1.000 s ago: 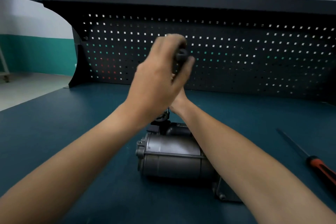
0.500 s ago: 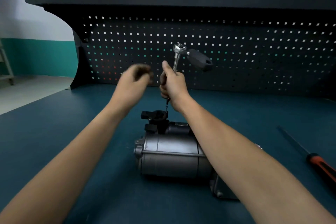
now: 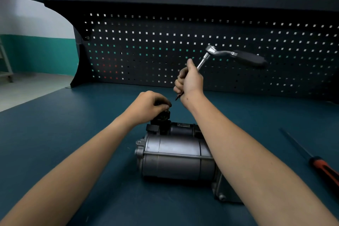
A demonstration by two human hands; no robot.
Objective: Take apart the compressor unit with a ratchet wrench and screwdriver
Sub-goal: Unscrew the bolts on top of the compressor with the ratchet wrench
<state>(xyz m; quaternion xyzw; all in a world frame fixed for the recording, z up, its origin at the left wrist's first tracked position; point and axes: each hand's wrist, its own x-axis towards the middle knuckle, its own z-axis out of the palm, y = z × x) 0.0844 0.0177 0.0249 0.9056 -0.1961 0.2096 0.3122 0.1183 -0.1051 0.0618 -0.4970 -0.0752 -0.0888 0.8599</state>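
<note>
Compressor unit (image 3: 176, 159) lies on its side mid-bench on the blue mat (image 3: 73, 134), between both forearms, with a black fitting (image 3: 161, 118) on top at the far end. Left hand (image 3: 148, 106) has its fingertips curled down onto that fitting, pinching either it or something small on it; the fingers hide which. Right hand (image 3: 190, 80) is fisted round the extension bar of the ratchet wrench (image 3: 225, 53), which is held up and tilted. Its bit tip pokes out under the fist, clear of the fitting but close to the left knuckles, and the head and black handle stick out to the right, unsupported. Screwdriver (image 3: 324, 169) is on the mat well to the right, untouched. Risks as I see them: the grip is on the bar, not the handle, so the handle can swing and twist the tool loose. The tip can jab the left hand if either one moves in. A loose fastener lifted with fingertips can drop and roll under the housing. The round housing has no hand bracing it, so a sideways tug on the fitting may roll it. If another screw holds the fitting, pulling could crack it.
</note>
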